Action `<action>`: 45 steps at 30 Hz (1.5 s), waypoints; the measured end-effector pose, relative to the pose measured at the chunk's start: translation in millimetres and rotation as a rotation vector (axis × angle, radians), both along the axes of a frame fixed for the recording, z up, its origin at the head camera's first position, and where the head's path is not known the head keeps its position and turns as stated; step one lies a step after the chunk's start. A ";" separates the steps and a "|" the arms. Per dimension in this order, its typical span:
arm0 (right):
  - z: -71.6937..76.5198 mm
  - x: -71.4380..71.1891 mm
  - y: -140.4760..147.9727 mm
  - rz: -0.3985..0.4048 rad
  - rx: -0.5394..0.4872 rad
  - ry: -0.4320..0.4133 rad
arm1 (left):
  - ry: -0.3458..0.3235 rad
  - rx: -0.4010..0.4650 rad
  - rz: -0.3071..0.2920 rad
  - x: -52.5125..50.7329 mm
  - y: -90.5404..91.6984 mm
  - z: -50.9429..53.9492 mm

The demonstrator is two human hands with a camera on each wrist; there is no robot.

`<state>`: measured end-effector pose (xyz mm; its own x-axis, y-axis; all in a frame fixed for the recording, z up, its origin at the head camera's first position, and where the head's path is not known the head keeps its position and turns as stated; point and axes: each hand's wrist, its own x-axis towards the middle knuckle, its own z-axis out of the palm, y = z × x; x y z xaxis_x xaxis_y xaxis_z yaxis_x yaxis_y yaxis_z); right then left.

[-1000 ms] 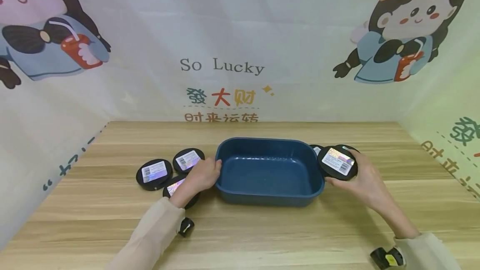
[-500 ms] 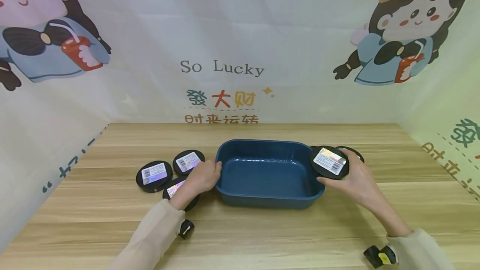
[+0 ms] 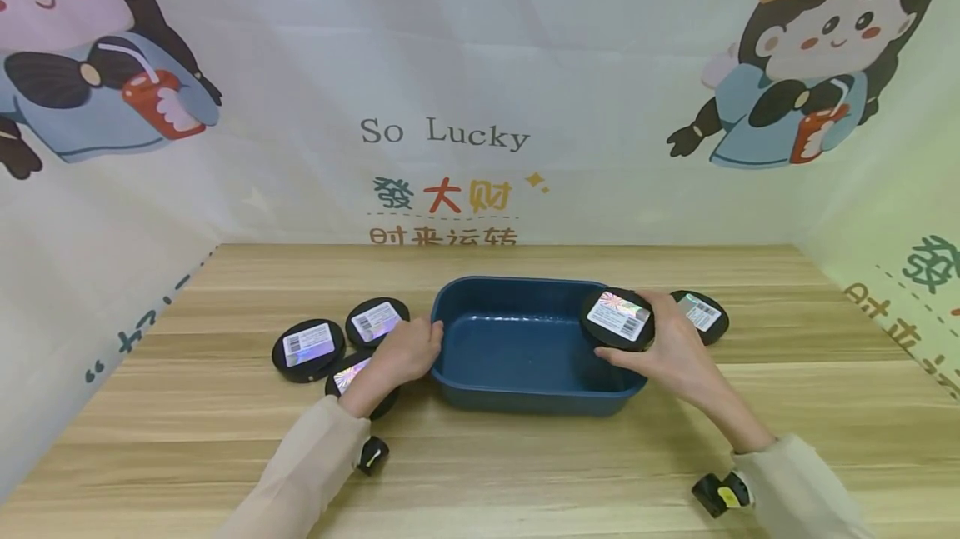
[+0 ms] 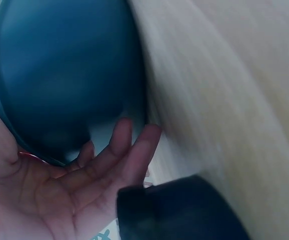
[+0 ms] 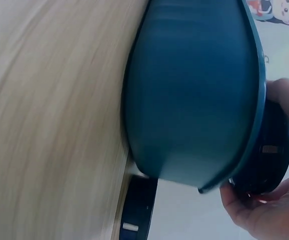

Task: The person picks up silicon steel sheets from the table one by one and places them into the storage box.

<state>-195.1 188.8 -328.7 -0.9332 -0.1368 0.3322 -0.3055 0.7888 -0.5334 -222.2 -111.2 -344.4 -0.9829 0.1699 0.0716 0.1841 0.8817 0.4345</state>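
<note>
A blue rectangular basin (image 3: 525,401) stands mid-table. My left hand (image 3: 405,351) grips its left rim; in the left wrist view, that hand's fingers (image 4: 112,160) lie along the outer wall. Over the basin's right end, my right hand (image 3: 671,347) holds a flat round black container (image 3: 617,319), its labelled face up and slightly tilted. From the right wrist side, this container (image 5: 274,155) appears above the rim, between thumb and fingers. A similar container (image 3: 701,316) lies on the table behind the right hand.
Several more labelled black containers lie left of the basin: one far left (image 3: 308,351), one behind (image 3: 377,321), and one partly under the left forearm (image 3: 348,372). Printed cloth walls (image 3: 450,64) enclose the wooden table (image 3: 525,472) at the back and sides.
The right hand has carried its black container leftward, from beside the basin to over its right end. The container behind it on the right shows more fully. Left hand and basin stay put.
</note>
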 end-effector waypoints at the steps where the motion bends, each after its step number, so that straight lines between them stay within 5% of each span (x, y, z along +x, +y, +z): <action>1: -0.4 -0.9 -1.8 0.002 0.002 0.006 | 0.000 0.002 0.001 -0.2 0.0 -0.1; 19: -7.3 -15.6 -30.1 0.029 0.093 -0.033 | -0.002 0.010 -0.001 -1.0 0.5 -1.1; 45: -10.5 -26.2 -47.8 -0.026 0.196 -0.225 | 0.005 -0.026 0.000 1.4 0.7 0.7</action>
<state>-221.3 141.0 -339.2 -0.9844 -0.1532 0.0859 -0.1753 0.8896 -0.4219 -220.8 -110.5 -343.7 -0.9825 0.1714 0.0725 0.1860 0.8925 0.4108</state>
